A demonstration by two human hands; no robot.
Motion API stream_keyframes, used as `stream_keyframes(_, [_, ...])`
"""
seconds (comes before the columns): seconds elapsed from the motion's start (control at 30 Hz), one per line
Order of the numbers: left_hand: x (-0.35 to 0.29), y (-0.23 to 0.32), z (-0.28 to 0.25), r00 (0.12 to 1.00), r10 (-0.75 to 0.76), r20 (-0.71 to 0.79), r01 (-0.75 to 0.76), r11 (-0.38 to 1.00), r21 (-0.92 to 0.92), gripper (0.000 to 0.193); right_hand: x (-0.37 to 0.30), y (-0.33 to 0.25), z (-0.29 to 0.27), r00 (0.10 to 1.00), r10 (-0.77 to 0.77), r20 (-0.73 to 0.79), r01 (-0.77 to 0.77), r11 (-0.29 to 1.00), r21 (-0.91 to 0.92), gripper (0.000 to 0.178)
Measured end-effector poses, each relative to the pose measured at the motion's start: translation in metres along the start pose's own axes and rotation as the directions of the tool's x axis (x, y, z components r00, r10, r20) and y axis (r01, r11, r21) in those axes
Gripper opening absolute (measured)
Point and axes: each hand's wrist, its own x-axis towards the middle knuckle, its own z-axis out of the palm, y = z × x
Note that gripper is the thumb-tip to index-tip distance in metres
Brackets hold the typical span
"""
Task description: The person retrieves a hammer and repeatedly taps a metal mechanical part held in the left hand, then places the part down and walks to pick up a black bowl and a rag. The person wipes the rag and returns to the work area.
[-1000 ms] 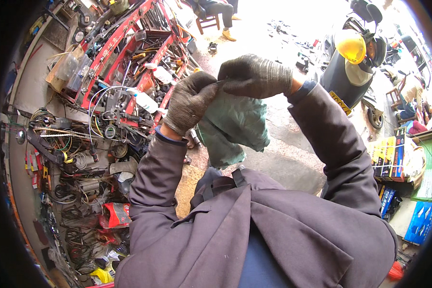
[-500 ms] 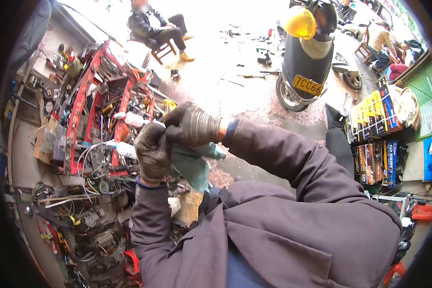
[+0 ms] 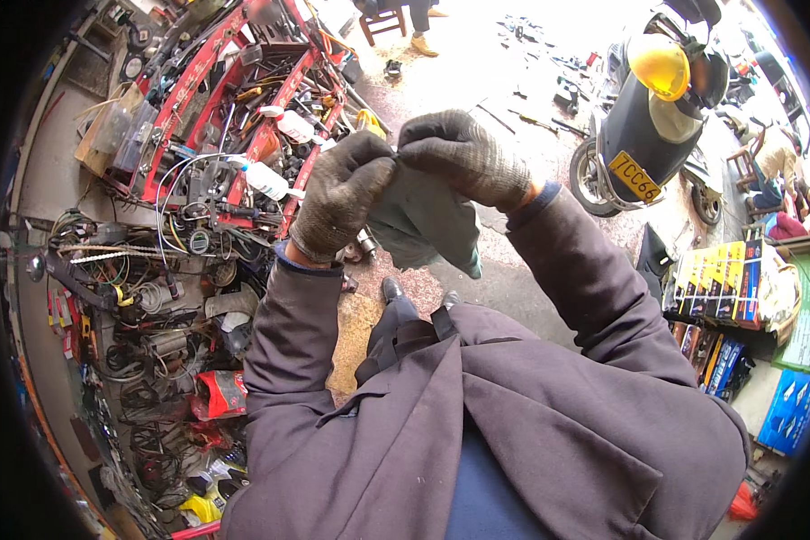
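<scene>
A grey-green cloth (image 3: 423,220) hangs in loose folds below my two hands, in front of my body. My left hand (image 3: 344,193), in a dirty grey work glove, pinches its upper edge. My right hand (image 3: 468,157), gloved the same way, closes on the cloth beside it. The fingertips of both hands meet or nearly meet at the top edge. The fingers cover the gripped part of the cloth.
A red tool rack (image 3: 184,99) crammed with tools stands at the left, with white bottles (image 3: 265,178) on it. Cables and parts clutter the lower left. A scooter (image 3: 643,135) with a yellow helmet (image 3: 659,67) stands ahead right. Stacked boxes (image 3: 715,283) sit at the right. Other people sit farther off.
My hands, crossed close together before, have come apart side by side, the right one moving right. More of the cloth hangs open between them. The view has tipped downward and turned.
</scene>
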Motion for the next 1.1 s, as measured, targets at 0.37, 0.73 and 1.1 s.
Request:
stream_keyframes(0.37, [-0.002, -0.038, 0.01, 0.995, 0.095, 0.043, -0.104, 0.837, 0.538, 0.02, -0.007, 0.003, 0.012, 0.981, -0.046, 0.187, 0.155, 0.768, -0.622, 0.026])
stream_keyframes(0.73, [-0.021, -0.024, 0.025, 0.87, 0.247, -0.426, -0.211, 0.969, 0.132, 0.008, -0.007, 0.034, 0.054, 0.987, 0.152, -0.06, -0.082, 0.778, 0.622, 0.016])
stream_keyframes(1.1, [-0.059, -0.045, -0.009, 0.951, 0.177, -0.254, -0.18, 0.984, 0.014, 0.009, 0.008, 0.015, 0.055, 0.991, 0.08, 0.109, -0.087, 0.994, 0.063, 0.014])
